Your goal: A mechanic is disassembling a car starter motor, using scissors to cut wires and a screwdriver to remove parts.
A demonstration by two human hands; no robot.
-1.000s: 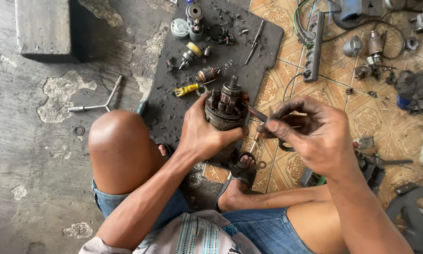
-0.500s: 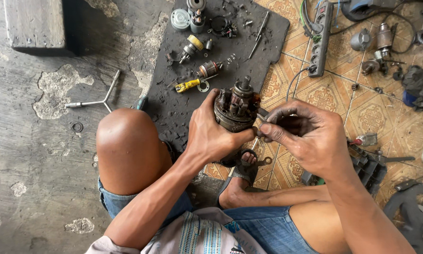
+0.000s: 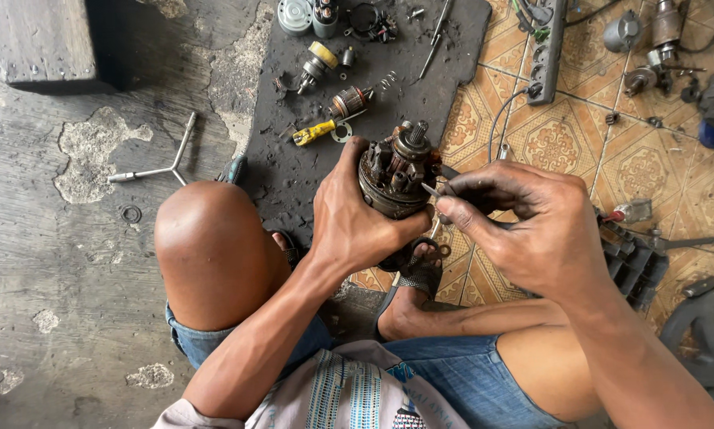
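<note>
A: Head view, and take the black mat [image 3: 293, 159] as the mark. How many of each thing?

B: One motor part [image 3: 394, 176], dark and rusty, held up over the mat's near right corner. On the mat itself: one yellow-handled tool [image 3: 313, 133] with one washer [image 3: 342, 132] just beside it, one small armature [image 3: 349, 102] above those, one yellow-capped part [image 3: 317, 62] farther up, and two round caps [image 3: 309, 14] at the far edge. One thin rod [image 3: 438, 30] lies near the mat's far right.

A: And off the mat?

B: Left of it, one three-armed wrench [image 3: 160, 163] and one rubber ring [image 3: 131, 214] on the concrete. Right of it, one power strip [image 3: 549, 48] on the patterned tiles.

A: Now the hands.

B: Two, both the person's own. The left hand [image 3: 357, 218] is wrapped around the motor part from the mat side, fingers closed tight on its body, thumb across the near face.

A: The right?

B: The right hand [image 3: 532, 226] sits just right of the motor part. Thumb and forefinger are pinched together on a thin metal pick [image 3: 430, 190], whose tip touches the part's side. The other fingers are curled in; a dark bit shows past the knuckles, and I cannot tell what it is.

A: Anything below the mat?

B: One bare knee [image 3: 210, 246] at its near edge, and one sandalled foot [image 3: 416, 274] under the hands.
</note>
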